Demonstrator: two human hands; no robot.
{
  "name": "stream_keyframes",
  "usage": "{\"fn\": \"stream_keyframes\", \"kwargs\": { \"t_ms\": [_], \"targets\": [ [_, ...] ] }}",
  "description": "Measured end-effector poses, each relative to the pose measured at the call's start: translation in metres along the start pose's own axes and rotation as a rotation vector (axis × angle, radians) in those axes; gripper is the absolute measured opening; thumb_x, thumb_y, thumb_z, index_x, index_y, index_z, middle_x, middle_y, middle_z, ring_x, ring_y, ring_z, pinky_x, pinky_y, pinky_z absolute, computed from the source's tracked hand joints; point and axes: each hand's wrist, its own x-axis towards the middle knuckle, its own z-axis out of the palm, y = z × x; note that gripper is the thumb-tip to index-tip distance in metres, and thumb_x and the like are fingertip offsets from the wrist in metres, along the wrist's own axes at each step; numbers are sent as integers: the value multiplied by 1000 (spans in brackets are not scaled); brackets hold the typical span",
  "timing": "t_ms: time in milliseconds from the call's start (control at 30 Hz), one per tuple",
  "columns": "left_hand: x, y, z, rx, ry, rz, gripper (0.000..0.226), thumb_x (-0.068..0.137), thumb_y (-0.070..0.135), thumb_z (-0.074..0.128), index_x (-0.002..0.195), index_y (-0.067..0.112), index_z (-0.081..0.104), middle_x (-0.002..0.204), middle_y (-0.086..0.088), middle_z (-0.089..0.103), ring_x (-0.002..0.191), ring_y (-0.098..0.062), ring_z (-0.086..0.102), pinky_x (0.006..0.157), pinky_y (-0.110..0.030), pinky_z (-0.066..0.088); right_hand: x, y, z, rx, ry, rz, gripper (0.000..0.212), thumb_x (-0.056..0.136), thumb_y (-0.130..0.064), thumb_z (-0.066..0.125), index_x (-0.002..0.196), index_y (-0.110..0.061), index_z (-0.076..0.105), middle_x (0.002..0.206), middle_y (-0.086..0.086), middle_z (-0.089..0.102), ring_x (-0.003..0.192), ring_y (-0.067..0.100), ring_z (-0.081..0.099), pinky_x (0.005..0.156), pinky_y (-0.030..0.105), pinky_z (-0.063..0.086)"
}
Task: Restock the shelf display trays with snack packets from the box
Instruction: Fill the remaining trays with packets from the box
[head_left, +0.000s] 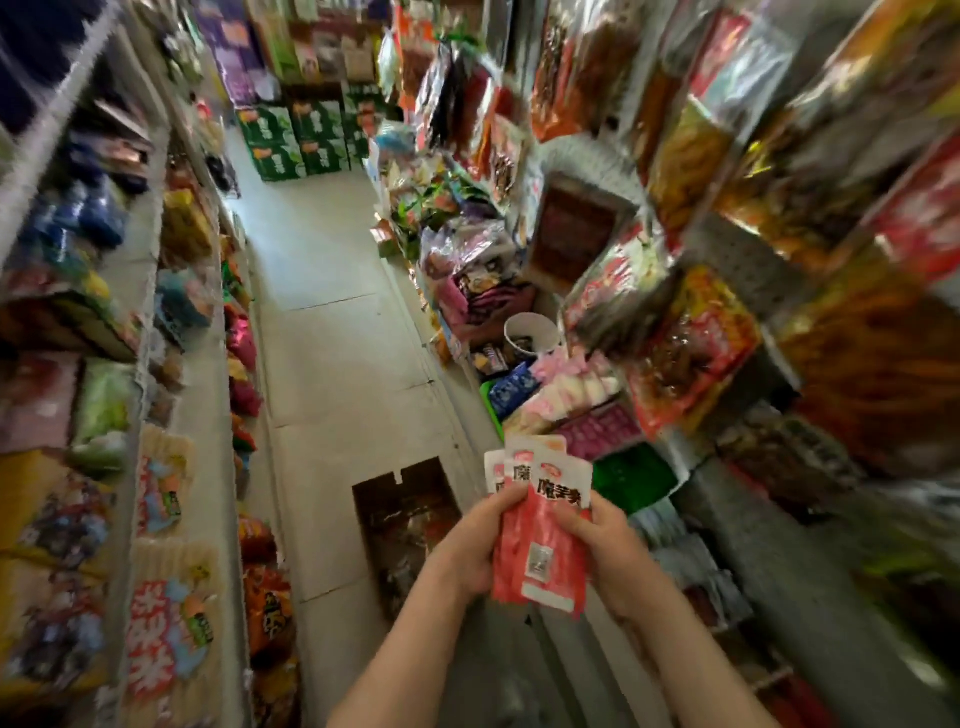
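The left hand (480, 543) has its fingers and thumb curled round the left edge of a fan of snack packets (540, 551). The right hand (610, 545) grips the right edge the same way, with its thumb laid on the front. Both hands clasp the bundle at lower centre-right of the frame, above the floor. Three white packet tops with black characters show, overlapping. Below them the packets are glossy red film, flat and rectangular, and the front one has a white strip along its bottom. Whether more lie behind cannot be told. Two bare forearms rise from the bottom edge and converge on the bundle.

Just left of the hands, one open brown cardboard box (408, 519) sits on the pale tiled floor (332, 364), its contents dark and unclear. Just above the hands on the right shelving sit one green plastic tray (631, 478) and a tray of pink packets (597, 428). Higher up is one white round tub (532, 332). Blurred, crinkly bags crowd the shelves down both sides.
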Motion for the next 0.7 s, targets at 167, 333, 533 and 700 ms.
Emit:
{"fn": "stream_keyframes", "kwargs": {
  "t_ms": [167,333,533,700],
  "targets": [
    [-9,-33,35,160,-48,-42,23,91,23,61,108,8,63,93,-15,74,81,-29,70,81,-43,54,-67,-12,-41,328,351,-98,23,83,6,61,103,-6,62,86,11,73,74,23,71,60,35,58],
    [-19,-62,56,292,-28,-89,23,91,22,63,109,7,62,87,-14,74,85,-30,68,75,-43,52,-120,-14,-82,471,439,-55,14,88,5,53,83,-4,61,58,7,68,51,17,67,48,28,55],
    [-32,-117,87,466,-41,-94,25,91,19,63,111,5,58,104,-17,70,97,-32,64,88,-46,50,-172,6,-108,553,376,11,17,84,-18,57,84,-1,61,69,13,61,64,26,59,68,36,51],
    [-49,-187,115,508,-37,-113,34,86,23,68,115,6,59,103,-15,70,98,-31,65,90,-46,50,-235,31,-142,607,151,-3,70,92,-61,38,98,-2,73,97,23,70,82,32,70,76,41,54]
  ]
}}
